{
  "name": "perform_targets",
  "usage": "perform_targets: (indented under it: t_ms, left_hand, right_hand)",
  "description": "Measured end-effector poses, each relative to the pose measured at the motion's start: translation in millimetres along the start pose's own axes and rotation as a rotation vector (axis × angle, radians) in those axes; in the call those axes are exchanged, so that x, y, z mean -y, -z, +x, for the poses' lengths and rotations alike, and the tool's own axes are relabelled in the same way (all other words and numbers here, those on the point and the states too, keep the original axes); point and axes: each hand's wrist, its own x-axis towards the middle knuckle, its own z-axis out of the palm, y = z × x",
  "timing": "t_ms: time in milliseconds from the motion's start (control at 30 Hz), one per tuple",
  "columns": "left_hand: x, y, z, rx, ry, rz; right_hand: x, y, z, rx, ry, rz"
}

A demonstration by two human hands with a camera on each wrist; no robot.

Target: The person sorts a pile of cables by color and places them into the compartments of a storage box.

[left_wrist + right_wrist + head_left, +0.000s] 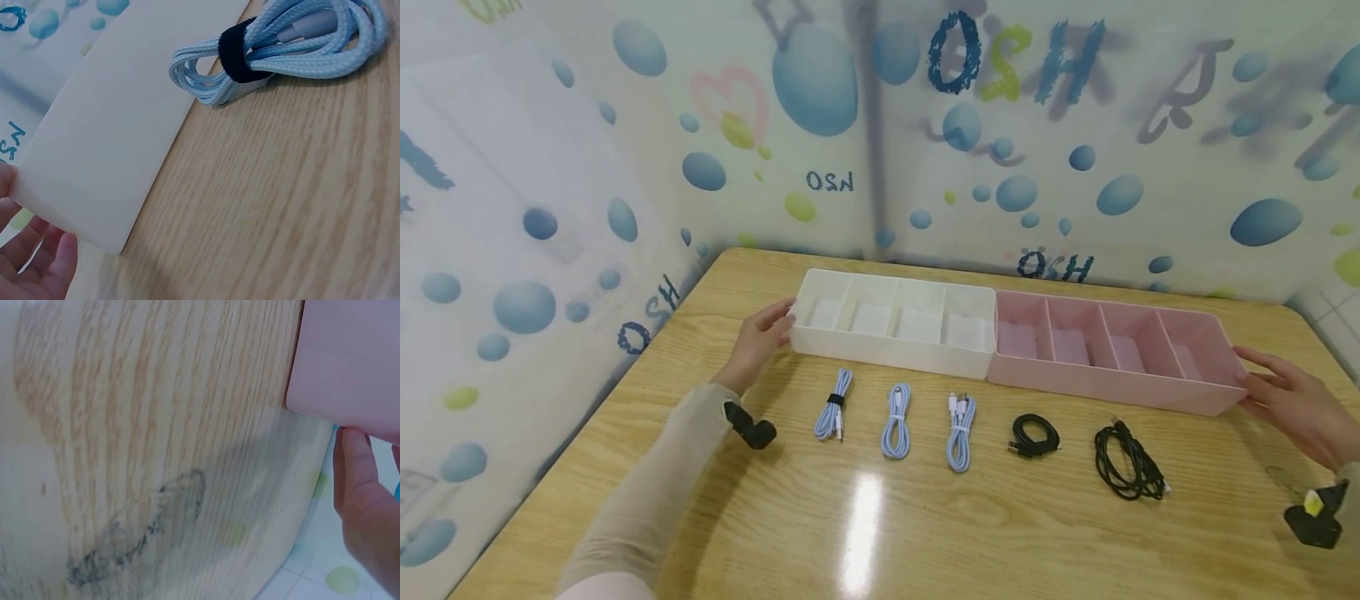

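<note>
So both hands are bracketing a row of trays: the left hand [758, 340] has its fingers laid against the outer end of the white tray [887, 352], mid-frame, and the right hand [1296, 400], at the right edge, has fairly straight fingers at the outer end of the pink tray [1112, 385]. Looks like pressing rather than wrapping round to me.

The trays sit end to end on the tabletop [970, 533], touching, four compartments each. If the step is squaring them up, I'd press inward evenly and low on the end walls; pushing high could tip one, and uneven pushing could slew the joint. Slide, don't lift. Also mind the near side: the strapped blue cable [831, 412] lies just in front of the white tray, then the middle blue cable [896, 417], the third blue cable [960, 423], the small black coil [1037, 451] and the bigger black cable [1142, 462] run off to the right.

Hard to see: front walls hide part of the compartment floors, and I can't read the plug types. The left wrist view crops the hand to a few fingers. Lower left in the right wrist view there's a smudgy dark loop [140, 534]; no clue what that is.
</note>
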Motion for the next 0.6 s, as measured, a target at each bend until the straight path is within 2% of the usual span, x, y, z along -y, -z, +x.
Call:
perform_targets:
  t_ms: [100,333,433,600]
  left_hand:
    - [-1.0,-1.3,-1.4,0.016,-0.011,-0.001]
    - [-1.7,-2.4,-3.5,0.029,-0.018,-0.007]
    - [-1.6,-2.4,-4.3,0.024,-0.010,0.004]
    - [-1.1,-2.8,-5.3,0.024,-0.006,0.019]
  right_hand:
    - [-4,3,-0.7,-0.009,0.006,0.018]
    - [15,-4,-9.9,0.000,0.018,-0.034]
    - [10,-1,-7.5,-0.001,0.016,-0.012]
    - [-15,9,4.2,0.007,0.022,0.056]
